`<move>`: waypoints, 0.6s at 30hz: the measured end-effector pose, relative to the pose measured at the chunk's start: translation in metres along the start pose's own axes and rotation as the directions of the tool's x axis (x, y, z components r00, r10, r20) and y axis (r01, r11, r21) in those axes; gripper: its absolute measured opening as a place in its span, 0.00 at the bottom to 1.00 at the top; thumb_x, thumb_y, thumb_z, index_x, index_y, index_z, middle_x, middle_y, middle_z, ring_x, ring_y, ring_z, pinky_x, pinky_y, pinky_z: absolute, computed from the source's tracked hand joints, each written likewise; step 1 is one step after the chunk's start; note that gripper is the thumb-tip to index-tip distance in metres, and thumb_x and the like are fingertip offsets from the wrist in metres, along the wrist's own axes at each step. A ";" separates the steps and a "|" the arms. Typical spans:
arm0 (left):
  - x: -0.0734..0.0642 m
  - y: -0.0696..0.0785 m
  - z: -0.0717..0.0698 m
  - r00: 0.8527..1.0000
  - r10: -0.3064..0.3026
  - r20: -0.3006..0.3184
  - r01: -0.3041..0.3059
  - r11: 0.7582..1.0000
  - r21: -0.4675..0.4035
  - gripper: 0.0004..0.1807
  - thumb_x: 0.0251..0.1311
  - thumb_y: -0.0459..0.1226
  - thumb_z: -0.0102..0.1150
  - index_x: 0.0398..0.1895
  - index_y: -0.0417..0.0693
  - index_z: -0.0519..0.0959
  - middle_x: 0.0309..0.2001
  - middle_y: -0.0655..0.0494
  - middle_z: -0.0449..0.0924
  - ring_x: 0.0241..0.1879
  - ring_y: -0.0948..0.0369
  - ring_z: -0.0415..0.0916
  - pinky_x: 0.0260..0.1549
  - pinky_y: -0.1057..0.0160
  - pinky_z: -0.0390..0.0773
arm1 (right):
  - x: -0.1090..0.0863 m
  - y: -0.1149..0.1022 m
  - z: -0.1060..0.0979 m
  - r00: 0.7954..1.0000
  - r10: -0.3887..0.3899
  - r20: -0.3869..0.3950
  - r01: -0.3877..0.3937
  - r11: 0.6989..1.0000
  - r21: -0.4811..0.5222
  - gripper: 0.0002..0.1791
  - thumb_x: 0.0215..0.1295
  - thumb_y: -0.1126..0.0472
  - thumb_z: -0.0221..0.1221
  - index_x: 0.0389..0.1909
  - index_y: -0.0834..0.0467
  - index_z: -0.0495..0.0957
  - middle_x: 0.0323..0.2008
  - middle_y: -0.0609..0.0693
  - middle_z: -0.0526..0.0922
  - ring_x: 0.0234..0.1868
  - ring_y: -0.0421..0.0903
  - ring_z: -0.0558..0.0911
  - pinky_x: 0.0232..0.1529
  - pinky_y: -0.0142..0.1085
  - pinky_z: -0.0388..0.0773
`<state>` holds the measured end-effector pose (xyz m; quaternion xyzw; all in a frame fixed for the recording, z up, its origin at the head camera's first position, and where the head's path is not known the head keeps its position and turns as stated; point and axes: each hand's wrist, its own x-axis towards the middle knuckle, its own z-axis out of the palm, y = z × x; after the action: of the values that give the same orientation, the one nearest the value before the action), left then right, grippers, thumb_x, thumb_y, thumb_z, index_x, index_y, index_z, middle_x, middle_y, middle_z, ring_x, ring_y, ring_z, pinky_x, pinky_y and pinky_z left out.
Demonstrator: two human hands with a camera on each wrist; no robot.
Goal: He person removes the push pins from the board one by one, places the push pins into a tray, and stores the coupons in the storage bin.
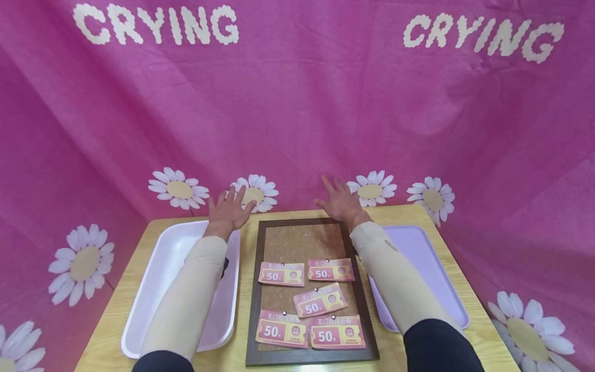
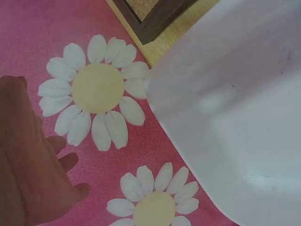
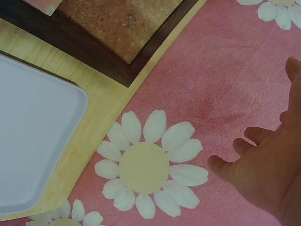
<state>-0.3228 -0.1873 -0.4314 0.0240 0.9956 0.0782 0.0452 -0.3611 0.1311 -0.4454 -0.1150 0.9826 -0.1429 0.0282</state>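
Observation:
Both hands reach out over the far edge of the table with fingers spread, holding nothing. My left hand (image 1: 229, 211) is above the back right corner of a white tray (image 1: 236, 289). My right hand (image 1: 343, 202) hovers just beyond the back right corner of a framed cork board (image 1: 283, 240). Several pink and yellow coupons (image 1: 281, 274) marked 50 are fastened to the board with pins, one of them tilted (image 1: 321, 300). Bare cork shows across the board's upper part. In the wrist views, the fingers of the left hand (image 2: 33, 160) and the right hand (image 3: 268, 165) are likewise apart from any object.
A flat lilac tray (image 1: 418, 248) lies right of the board, partly behind the right forearm. The left forearm covers part of the white tray. All stand on a light wooden table (image 1: 248, 243). A pink curtain (image 1: 297, 113) with daisies hangs behind and at both sides.

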 end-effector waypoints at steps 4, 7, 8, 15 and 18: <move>-0.001 0.000 0.005 1.000 0.018 -0.006 -0.018 1.000 -0.020 0.40 0.68 0.65 0.24 0.78 0.58 0.40 0.78 0.46 0.38 0.76 0.41 0.40 0.69 0.33 0.35 | 0.001 -0.001 0.004 1.000 -0.012 -0.010 0.012 1.000 -0.013 0.45 0.67 0.33 0.44 0.77 0.45 0.38 0.77 0.57 0.45 0.77 0.60 0.47 0.67 0.66 0.53; -0.001 0.001 0.009 0.999 0.034 -0.014 -0.034 0.999 -0.027 0.41 0.67 0.65 0.26 0.78 0.58 0.42 0.78 0.46 0.41 0.76 0.41 0.42 0.70 0.34 0.37 | 0.000 -0.003 0.006 1.000 -0.022 -0.018 0.022 1.000 -0.008 0.44 0.67 0.33 0.45 0.77 0.45 0.40 0.77 0.58 0.47 0.77 0.60 0.49 0.68 0.64 0.54; 0.000 0.001 0.010 0.999 0.038 -0.016 -0.038 0.999 -0.027 0.41 0.67 0.65 0.27 0.78 0.58 0.43 0.78 0.46 0.42 0.75 0.42 0.43 0.70 0.34 0.37 | 0.000 -0.003 0.006 0.999 -0.028 -0.019 0.028 1.000 -0.004 0.44 0.67 0.34 0.45 0.77 0.45 0.40 0.77 0.58 0.47 0.76 0.60 0.49 0.68 0.63 0.55; 0.000 0.003 0.022 0.997 0.067 -0.026 -0.068 0.997 -0.021 0.41 0.66 0.66 0.32 0.77 0.58 0.48 0.76 0.48 0.51 0.74 0.44 0.49 0.69 0.35 0.44 | -0.008 -0.006 0.011 0.998 -0.065 0.003 0.065 0.998 0.011 0.43 0.68 0.35 0.45 0.77 0.47 0.41 0.77 0.58 0.46 0.76 0.60 0.50 0.71 0.58 0.53; -0.002 0.003 0.025 0.997 0.081 -0.016 -0.082 0.996 -0.037 0.42 0.65 0.66 0.34 0.77 0.57 0.48 0.75 0.47 0.53 0.74 0.44 0.49 0.69 0.35 0.45 | -0.010 -0.005 0.014 0.998 -0.065 0.009 0.064 0.998 0.005 0.43 0.68 0.35 0.45 0.77 0.47 0.41 0.77 0.59 0.48 0.76 0.60 0.51 0.71 0.57 0.54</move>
<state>-0.3180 -0.1805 -0.4552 0.0632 0.9925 0.0990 0.0354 -0.3490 0.1251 -0.4568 -0.1472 0.9780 -0.1453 0.0280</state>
